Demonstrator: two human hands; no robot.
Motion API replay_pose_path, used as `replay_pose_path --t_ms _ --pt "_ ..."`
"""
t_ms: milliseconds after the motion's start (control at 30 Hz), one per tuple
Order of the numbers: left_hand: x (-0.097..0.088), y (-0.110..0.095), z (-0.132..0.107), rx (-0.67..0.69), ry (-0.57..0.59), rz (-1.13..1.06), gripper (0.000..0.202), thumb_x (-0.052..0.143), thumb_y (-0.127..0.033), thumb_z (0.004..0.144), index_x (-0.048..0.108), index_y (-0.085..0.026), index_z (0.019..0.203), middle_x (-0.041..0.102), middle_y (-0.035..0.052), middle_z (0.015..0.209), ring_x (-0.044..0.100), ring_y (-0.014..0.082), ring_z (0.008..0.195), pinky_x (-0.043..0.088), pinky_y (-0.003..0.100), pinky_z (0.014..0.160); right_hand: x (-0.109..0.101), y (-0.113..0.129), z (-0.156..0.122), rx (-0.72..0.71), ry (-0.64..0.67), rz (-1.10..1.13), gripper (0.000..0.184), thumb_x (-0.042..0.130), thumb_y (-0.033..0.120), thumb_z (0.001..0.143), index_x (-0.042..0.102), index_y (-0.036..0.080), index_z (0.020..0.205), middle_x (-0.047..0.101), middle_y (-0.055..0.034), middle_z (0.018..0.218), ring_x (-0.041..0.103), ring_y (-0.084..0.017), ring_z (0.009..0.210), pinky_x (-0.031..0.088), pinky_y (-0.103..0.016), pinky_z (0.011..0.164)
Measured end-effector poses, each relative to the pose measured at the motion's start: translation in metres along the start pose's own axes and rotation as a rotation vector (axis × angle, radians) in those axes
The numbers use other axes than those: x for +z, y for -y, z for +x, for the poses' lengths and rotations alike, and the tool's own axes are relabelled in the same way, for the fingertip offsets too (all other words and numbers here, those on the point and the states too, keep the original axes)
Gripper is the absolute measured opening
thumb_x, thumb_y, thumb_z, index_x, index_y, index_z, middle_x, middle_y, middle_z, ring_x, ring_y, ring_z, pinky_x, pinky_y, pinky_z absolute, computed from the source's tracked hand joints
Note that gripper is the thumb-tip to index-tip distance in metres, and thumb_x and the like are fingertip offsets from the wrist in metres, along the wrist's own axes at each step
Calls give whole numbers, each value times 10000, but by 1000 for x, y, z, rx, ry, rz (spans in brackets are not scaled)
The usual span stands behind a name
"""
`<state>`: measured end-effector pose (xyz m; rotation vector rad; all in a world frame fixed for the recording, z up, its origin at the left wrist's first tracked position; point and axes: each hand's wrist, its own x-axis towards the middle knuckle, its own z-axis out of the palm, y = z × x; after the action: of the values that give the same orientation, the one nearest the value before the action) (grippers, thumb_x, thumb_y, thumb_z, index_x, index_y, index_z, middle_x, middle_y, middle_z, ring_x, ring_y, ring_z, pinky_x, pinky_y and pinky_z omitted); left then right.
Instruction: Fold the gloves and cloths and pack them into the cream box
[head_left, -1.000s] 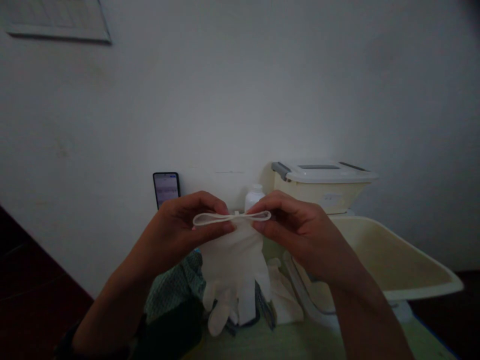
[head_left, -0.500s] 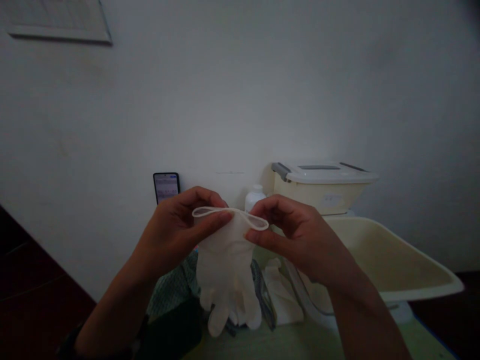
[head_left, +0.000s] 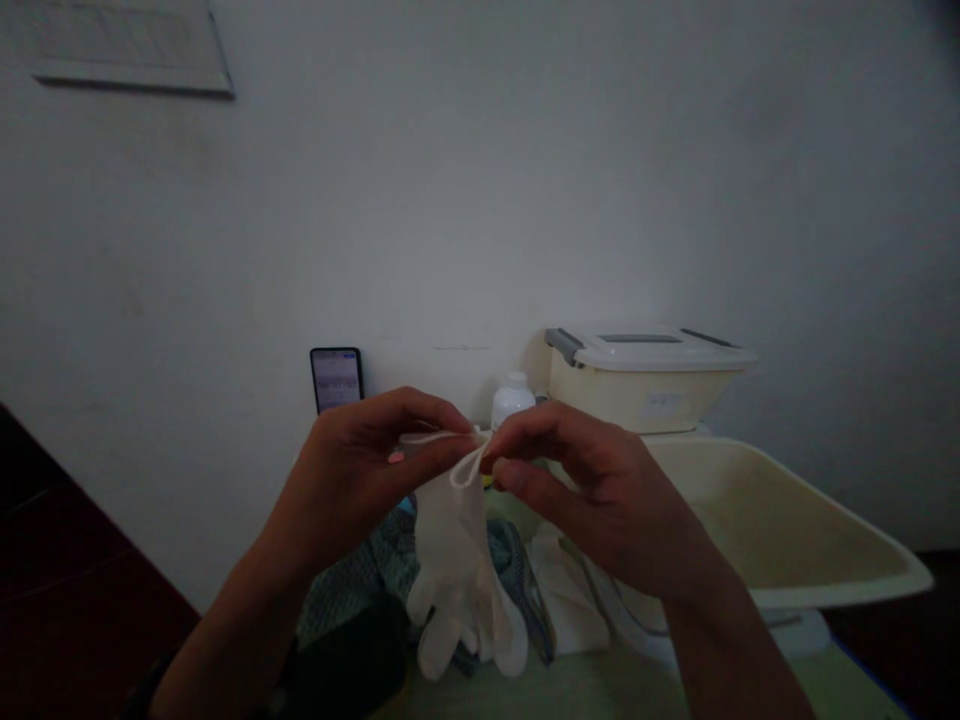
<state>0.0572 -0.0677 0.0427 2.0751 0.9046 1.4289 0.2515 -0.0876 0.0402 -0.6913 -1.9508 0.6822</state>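
A pale disposable glove (head_left: 450,540) hangs fingers-down between my hands, its rolled cuff at the top. My left hand (head_left: 367,465) pinches the cuff between thumb and fingertips. At the cuff's right part is my right hand (head_left: 592,490), its index fingertip against the folded edge and its thumb just below. The cuff is bunched, with a small loop of its rim showing beneath the fingertips. Behind the glove lies a blue-green patterned cloth (head_left: 360,575), partly hidden. A white, flat, folded-looking item (head_left: 570,600) rests to its right.
A phone (head_left: 337,378) leans against the wall behind my left hand. A white bottle (head_left: 514,396) stands behind the glove. At the right are a cream box with a white lid (head_left: 637,390) and a large cream basin (head_left: 817,520). Something dark (head_left: 349,660) lies near the front left.
The spread cuff has been folded together as its right side was drawn inward. My right fingers have moved left, closer to my left fingertips.
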Motion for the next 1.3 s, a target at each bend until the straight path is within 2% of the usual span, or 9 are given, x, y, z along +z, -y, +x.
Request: replay_pose_path --t_ms 133,333,433,567,700,867,1033,1133,1300 --pt "0 1 -1 14 22 -8 68 727 -231 719 692 -262 769 700 -76 724 623 74 662 449 119 550 3 -4 2 -75 -83 -91 168 633 205 812 552 213 959 619 45 809 586 -68 723 467 -180 678" --pt "2 2 -1 -8 84 -84 138 743 -216 702 653 -234 805 677 -54 777 637 94 729 494 157 669 0 -3 3 -170 19 -120 62 633 178 808 584 196 840 582 31 793 555 -74 679 470 -207 656" --pt "0 2 0 -47 137 -122 158 731 -204 714 632 -217 836 665 -35 780 640 105 719 510 177 664 -6 -2 2 -189 48 -147 69 631 159 805 574 196 823 564 28 790 548 -81 696 468 -216 666" --pt "-2 2 1 -73 106 -159 139 736 -181 701 624 -191 784 658 -17 755 632 112 691 510 174 612 -15 1 -1 -221 10 -221 62 642 170 797 597 201 828 527 11 853 554 -92 765 471 -221 692" --pt "5 1 -1 -70 93 -216 177 737 -147 697 604 -191 807 653 -27 782 636 103 732 514 173 681 -13 3 -2 -218 52 -262 63 674 201 772 638 207 823 489 -5 926 552 -102 852 473 -224 751" --pt "11 -3 -4 -48 148 -288 185 701 -134 736 590 -209 864 645 -41 804 637 86 759 508 157 704 -7 6 -1 -298 128 -160 54 647 161 789 614 196 815 574 -9 929 587 -102 845 488 -238 775" --pt "2 -1 -3 -84 143 -191 153 735 -169 705 620 -204 800 665 -38 758 641 93 700 513 161 660 -12 6 -2 -262 145 -85 88 623 114 794 589 194 806 648 -5 812 624 -122 763 514 -254 692" --pt "-2 -1 -3 -105 110 -137 153 753 -176 682 633 -212 769 675 -48 719 640 95 665 514 157 629 -14 5 -2 -257 125 -135 43 623 156 807 606 194 811 646 -8 814 620 -117 746 506 -246 674" --pt "-1 -3 -3 -34 87 -52 101 741 -172 693 690 -234 755 707 -49 742 650 95 692 510 136 647 -14 3 -1 -259 36 -271 28 624 192 816 622 194 844 640 -6 816 609 -115 742 488 -246 694"
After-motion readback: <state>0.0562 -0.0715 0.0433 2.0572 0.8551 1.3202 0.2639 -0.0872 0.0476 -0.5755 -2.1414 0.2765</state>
